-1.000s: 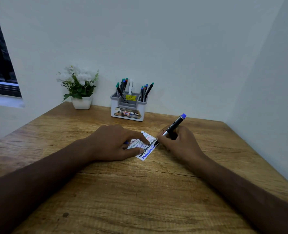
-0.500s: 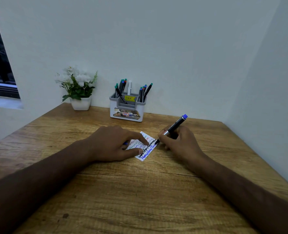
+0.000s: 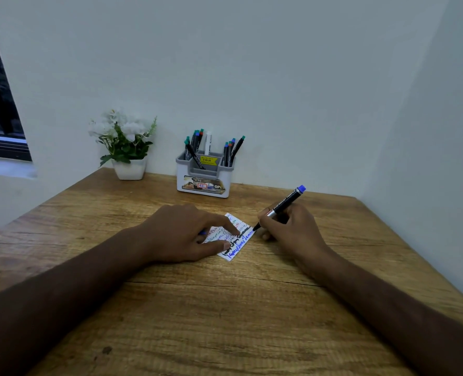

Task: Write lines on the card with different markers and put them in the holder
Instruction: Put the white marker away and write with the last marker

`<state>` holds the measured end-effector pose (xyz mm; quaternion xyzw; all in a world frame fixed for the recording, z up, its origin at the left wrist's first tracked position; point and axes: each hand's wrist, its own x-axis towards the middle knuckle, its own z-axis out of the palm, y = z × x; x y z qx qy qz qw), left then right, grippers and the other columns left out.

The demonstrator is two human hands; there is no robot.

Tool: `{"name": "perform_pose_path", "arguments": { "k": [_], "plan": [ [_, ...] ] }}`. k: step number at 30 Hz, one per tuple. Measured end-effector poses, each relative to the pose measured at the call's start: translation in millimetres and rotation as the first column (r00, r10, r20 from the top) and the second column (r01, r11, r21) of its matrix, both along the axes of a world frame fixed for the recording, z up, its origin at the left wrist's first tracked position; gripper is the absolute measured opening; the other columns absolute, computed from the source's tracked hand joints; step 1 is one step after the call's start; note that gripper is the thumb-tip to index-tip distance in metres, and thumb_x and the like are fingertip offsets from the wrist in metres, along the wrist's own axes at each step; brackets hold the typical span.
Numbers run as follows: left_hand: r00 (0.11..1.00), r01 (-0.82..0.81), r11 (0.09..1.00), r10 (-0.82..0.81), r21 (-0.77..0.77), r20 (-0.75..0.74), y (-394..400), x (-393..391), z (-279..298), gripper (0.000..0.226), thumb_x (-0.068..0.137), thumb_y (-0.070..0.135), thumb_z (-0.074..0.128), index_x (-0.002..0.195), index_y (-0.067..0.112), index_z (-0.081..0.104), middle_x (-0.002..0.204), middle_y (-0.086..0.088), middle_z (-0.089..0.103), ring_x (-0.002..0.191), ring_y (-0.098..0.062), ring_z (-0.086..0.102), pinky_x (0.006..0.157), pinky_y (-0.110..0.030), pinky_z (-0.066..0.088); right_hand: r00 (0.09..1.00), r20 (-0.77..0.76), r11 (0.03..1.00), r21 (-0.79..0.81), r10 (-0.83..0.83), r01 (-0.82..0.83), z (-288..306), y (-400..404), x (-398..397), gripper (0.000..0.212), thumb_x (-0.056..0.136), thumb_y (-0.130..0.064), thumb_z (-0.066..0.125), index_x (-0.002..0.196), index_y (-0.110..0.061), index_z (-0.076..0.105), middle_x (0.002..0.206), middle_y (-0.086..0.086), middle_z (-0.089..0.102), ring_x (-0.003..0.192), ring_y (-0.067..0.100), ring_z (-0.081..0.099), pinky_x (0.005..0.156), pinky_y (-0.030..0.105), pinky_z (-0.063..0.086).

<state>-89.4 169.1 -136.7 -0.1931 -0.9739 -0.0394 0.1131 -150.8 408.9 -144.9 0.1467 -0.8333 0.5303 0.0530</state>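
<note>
In front of the holder (image 3: 203, 176), toward the viewer on the wooden table (image 3: 225, 308), lies the small white card (image 3: 234, 241), already crowded with lines in several colours; the left hand (image 3: 187, 234) lies flat on the card, forefinger and thumb pinning it, gripping nothing visible, though a blue speck shows beneath the palm, too hidden to identify; the right hand (image 3: 292, 230), on the holder-right side of the card, is closed around a black marker (image 3: 282, 206) with a blue end, its tip at the card's right edge. Risks, as judged: the tip may run off onto the bare wood, there being little free card left; fresh ink may smear under the pinning fingers; the card may skid should the left hand lift. Legible matter: the holder's front label shows "42" and "OPE"; a yellow sticker above reads roughly "49.00"; print on the marker barrel and the handwriting are too small to read. The holder, beside a potted plant (image 3: 124, 147), carries further markers (image 3: 195, 143) upright.
</note>
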Motion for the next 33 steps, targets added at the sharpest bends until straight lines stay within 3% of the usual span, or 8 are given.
{"name": "perform_pose_path", "arguments": {
  "k": [6, 10, 15, 19, 23, 28, 31, 33],
  "plan": [
    [0.998, 0.006, 0.999, -0.004, 0.043, -0.059, 2.4, 4.6, 1.3, 0.040, 0.095, 0.073, 0.043, 0.134, 0.062, 0.047, 0.065, 0.013, 0.054, 0.064, 0.000, 0.051, 0.055, -0.025, 0.035, 0.995, -0.029, 0.979, -0.186, -0.092, 0.085, 1.7, 7.0, -0.8, 0.005, 0.088, -0.015, 0.078, 0.091, -0.019, 0.077, 0.083, 0.002, 0.079, 0.073, 0.013, 0.075, 0.078, 0.038, 0.065],
    [0.969, 0.015, 0.968, 0.048, 0.252, -0.241, -0.4, 4.4, 4.0, 0.031, 0.094, 0.066, 0.052, 0.122, 0.054, 0.057, 0.064, 0.011, 0.053, 0.068, -0.002, 0.055, 0.052, -0.023, 0.029, 0.999, 0.021, 0.912, -0.410, 0.033, -0.022, 4.6, 11.3, 4.0, 0.012, 0.085, 0.002, 0.077, 0.092, -0.008, 0.076, 0.088, 0.015, 0.079, 0.078, 0.022, 0.073, 0.083, 0.040, 0.065],
    [0.978, 0.105, 0.871, -0.003, 0.480, -0.208, 4.8, 9.2, 9.6, 0.038, 0.100, 0.036, 0.048, 0.137, 0.042, 0.048, 0.082, 0.008, 0.057, 0.074, -0.015, 0.055, 0.061, -0.027, 0.040, 0.967, 0.127, 0.769, -0.633, 0.220, -0.092, 8.5, 6.1, 12.6, 0.018, 0.099, -0.002, 0.061, 0.097, 0.005, 0.077, 0.092, 0.023, 0.079, 0.085, 0.030, 0.077, 0.075, 0.033, 0.066],
    [0.993, 0.113, 0.825, -0.073, 0.553, -0.094, 1.3, 6.2, 9.0, 0.039, 0.109, 0.020, 0.039, 0.146, 0.031, 0.044, 0.098, 0.011, 0.060, 0.091, -0.007, 0.056, 0.073, -0.012, 0.039, 0.968, 0.091, 0.765, -0.632, 0.234, -0.126, 9.3, 5.4, 16.2, 0.022, 0.101, -0.004, 0.059, 0.094, 0.003, 0.079, 0.092, 0.023, 0.079, 0.082, 0.029, 0.076, 0.069, 0.030, 0.064],
    [0.978, 0.154, 0.900, -0.080, 0.407, -0.193, -8.7, -3.5, 3.4, 0.053, 0.102, 0.000, 0.050, 0.151, 0.020, 0.045, 0.118, 0.013, 0.062, 0.102, 0.004, 0.055, 0.083, -0.005, 0.037, 0.979, 0.030, 0.739, -0.661, 0.203, -0.133, 10.9, 8.4, 15.3, 0.014, 0.096, 0.007, 0.062, 0.095, 0.001, 0.075, 0.085, 0.022, 0.075, 0.074, 0.028, 0.073, 0.071, 0.034, 0.066],
    [0.974, 0.141, 0.905, -0.054, 0.401, -0.221, -6.2, -5.2, -0.2, 0.058, 0.100, 0.017, 0.064, 0.154, 0.028, 0.046, 0.130, 0.023, 0.053, 0.111, 0.019, 0.049, 0.086, 0.001, 0.037, 0.977, -0.055, 0.738, -0.647, 0.208, -0.193, 12.7, 8.9, 17.5, 0.022, 0.094, 0.010, 0.065, 0.086, -0.006, 0.077, 0.083, 0.019, 0.076, 0.076, 0.029, 0.075, 0.076, 0.037, 0.067],
    [0.981, 0.165, 0.817, -0.080, 0.552, -0.175, -5.1, -3.4, 3.1, 0.053, 0.090, 0.018, 0.077, 0.140, 0.025, 0.060, 0.136, 0.018, 0.061, 0.115, 0.014, 0.060, 0.089, -0.007, 0.051, 0.970, -0.093, 0.770, -0.593, 0.223, -0.234, 10.5, 7.8, 19.1, 0.027, 0.094, 0.008, 0.068, 0.083, -0.013, 0.081, 0.088, 0.020, 0.079, 0.080, 0.030, 0.076, 0.080, 0.041, 0.066],
    [0.979, 0.173, 0.828, -0.086, 0.534, -0.185, -4.1, -3.5, 5.1, 0.045, 0.086, 0.023, 0.081, 0.129, 0.023, 0.069, 0.140, 0.016, 0.060, 0.116, 0.009, 0.062, 0.089, -0.012, 0.055, 0.968, -0.107, 0.796, -0.553, 0.225, -0.246, 8.4, 7.8, 19.3, 0.021, 0.093, 0.006, 0.070, 0.087, -0.011, 0.081, 0.091, 0.021, 0.080, 0.083, 0.030, 0.078, 0.083, 0.044, 0.064]
  ]
}}
